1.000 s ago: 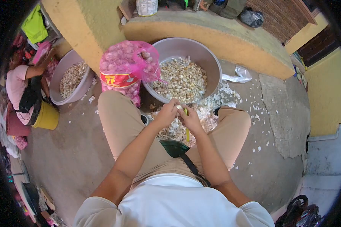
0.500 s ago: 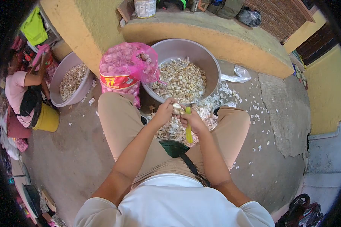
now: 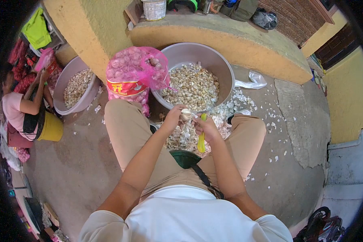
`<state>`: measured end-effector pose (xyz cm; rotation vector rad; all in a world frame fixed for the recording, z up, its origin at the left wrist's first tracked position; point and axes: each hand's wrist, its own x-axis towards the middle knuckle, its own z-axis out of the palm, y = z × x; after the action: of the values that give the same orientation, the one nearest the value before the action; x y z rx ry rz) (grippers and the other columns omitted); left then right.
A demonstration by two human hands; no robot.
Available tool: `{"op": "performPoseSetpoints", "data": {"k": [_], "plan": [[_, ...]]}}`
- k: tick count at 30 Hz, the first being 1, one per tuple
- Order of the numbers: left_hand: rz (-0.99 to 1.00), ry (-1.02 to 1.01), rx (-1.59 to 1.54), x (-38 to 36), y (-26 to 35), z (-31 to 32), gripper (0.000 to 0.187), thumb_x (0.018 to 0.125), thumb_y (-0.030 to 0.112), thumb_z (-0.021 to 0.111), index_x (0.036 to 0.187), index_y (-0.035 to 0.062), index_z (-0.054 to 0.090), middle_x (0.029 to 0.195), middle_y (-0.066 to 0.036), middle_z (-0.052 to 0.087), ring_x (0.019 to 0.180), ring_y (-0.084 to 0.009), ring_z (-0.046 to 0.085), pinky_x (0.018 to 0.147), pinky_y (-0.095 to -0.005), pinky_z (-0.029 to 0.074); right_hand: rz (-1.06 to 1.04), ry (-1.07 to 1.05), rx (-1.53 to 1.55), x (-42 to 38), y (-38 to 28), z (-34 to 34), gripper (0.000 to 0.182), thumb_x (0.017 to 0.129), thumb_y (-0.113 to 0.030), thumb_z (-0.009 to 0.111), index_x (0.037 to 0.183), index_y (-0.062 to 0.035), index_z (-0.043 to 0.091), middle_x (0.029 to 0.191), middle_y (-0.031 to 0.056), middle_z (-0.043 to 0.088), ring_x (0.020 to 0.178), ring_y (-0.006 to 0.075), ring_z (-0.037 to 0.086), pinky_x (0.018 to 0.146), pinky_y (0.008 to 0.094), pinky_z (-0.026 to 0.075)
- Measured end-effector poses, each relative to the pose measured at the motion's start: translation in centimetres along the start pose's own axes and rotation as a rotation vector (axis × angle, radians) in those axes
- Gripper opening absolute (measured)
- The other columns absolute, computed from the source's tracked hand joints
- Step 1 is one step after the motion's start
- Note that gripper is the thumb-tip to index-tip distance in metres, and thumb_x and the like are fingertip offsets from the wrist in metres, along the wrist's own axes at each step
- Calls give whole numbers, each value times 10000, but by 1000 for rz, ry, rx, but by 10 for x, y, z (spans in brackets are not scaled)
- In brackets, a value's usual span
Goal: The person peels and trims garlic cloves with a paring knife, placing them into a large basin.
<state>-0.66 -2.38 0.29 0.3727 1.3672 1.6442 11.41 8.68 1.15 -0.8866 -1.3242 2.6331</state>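
Observation:
My left hand (image 3: 173,120) is closed round a whitish garlic bulb (image 3: 186,115) between my knees. Close beside it, my right hand (image 3: 207,129) grips a small knife with a yellow-green handle (image 3: 201,143). The fingertips of both hands almost meet at the bulb; the knife's blade is too small to make out clearly. Just beyond my hands stands a wide greyish-purple basin (image 3: 226,72) holding many loose garlic cloves (image 3: 193,86). Below my hands, papery garlic skins (image 3: 181,139) cover the floor.
A pink mesh sack of garlic (image 3: 127,66) leans beside the basin. To the left a co-worker (image 3: 22,107) sits by a second basin of cloves (image 3: 93,90) and a yellow bucket (image 3: 51,127). Behind the basin runs a low yellow ledge (image 3: 250,48); a plastic bag (image 3: 254,80) lies right.
The garlic bulb has turned in my left hand, showing a rounder, whiter side. My right hand and the knife have shifted slightly. At the left, the co-worker's arms and body have moved.

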Motion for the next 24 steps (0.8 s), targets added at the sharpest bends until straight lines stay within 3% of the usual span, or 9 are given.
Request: {"op": "performPoseSetpoints", "data": {"k": [13, 16, 19, 22, 24], "plan": [[-66, 46, -196, 0, 6, -3, 254, 796, 196, 308, 975, 76, 444, 691, -66, 535, 504, -132, 484, 351, -252, 338, -30, 131, 292, 10, 8, -9, 183, 847, -152, 455, 998, -51, 481, 641, 24, 476, 417, 57, 329, 377, 182, 300], [-77, 7, -174, 1, 2, -7, 256, 800, 238, 313, 919, 86, 482, 675, -33, 524, 499, -112, 472, 354, -242, 317, -23, 61, 267, 8, 5, -7, 191, 846, -167, 463, 1003, -59, 478, 644, 23, 477, 410, 58, 329, 379, 187, 301], [-236, -59, -108, 1, 6, -8, 248, 801, 271, 353, 874, 104, 520, 659, 3, 507, 487, -89, 449, 356, -231, 307, -21, 68, 197, 3, 2, 0, 196, 842, -181, 478, 998, -63, 481, 648, 19, 484, 408, 58, 333, 377, 193, 301], [-133, -2, 153, -6, 8, 5, 193, 784, 276, 480, 822, 102, 553, 655, 18, 519, 519, -56, 441, 374, -217, 311, -66, 71, 48, 2, 2, 4, 201, 839, -195, 490, 993, -65, 481, 650, 18, 494, 405, 58, 340, 374, 199, 303], [-15, -6, 399, -11, 10, 9, 195, 766, 274, 553, 818, 86, 555, 669, 12, 547, 551, -63, 474, 425, -235, 367, -80, 71, -24, 1, 2, 7, 207, 838, -200, 494, 993, -63, 479, 648, 20, 499, 406, 58, 345, 371, 203, 304]]}}
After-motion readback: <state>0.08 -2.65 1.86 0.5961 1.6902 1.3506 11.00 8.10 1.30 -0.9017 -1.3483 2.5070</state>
